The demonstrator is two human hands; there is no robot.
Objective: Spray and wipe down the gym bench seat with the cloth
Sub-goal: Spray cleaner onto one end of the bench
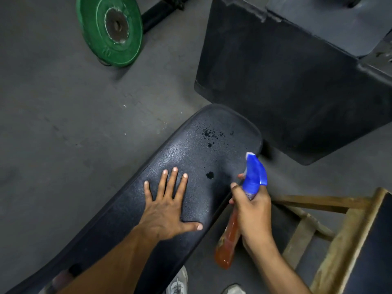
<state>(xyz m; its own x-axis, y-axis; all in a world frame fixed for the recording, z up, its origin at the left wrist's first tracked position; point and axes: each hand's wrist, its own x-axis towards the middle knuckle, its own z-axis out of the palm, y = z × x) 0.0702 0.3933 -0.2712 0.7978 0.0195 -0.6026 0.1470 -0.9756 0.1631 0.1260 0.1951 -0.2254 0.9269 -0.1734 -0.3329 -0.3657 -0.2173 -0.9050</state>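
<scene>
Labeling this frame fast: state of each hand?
Left hand: open, fingers spread flat on the bench.
Right hand: closed, holding the spray bottle by its neck.

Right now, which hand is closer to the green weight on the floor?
Left. The left hand lies flat on the bench, below the green weight. The right hand holds the spray bottle farther right.

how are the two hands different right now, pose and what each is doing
The left hand lies flat on the bench seat with fingers spread and straight; the right hand is curled round the neck of the spray bottle.
The left hand holds nothing; the right hand holds the bottle off the seat's right edge, blue nozzle aimed toward the seat's far end.
The left hand touches the seat; the right hand does not.
Both are bare, and neither holds a cloth.
</scene>
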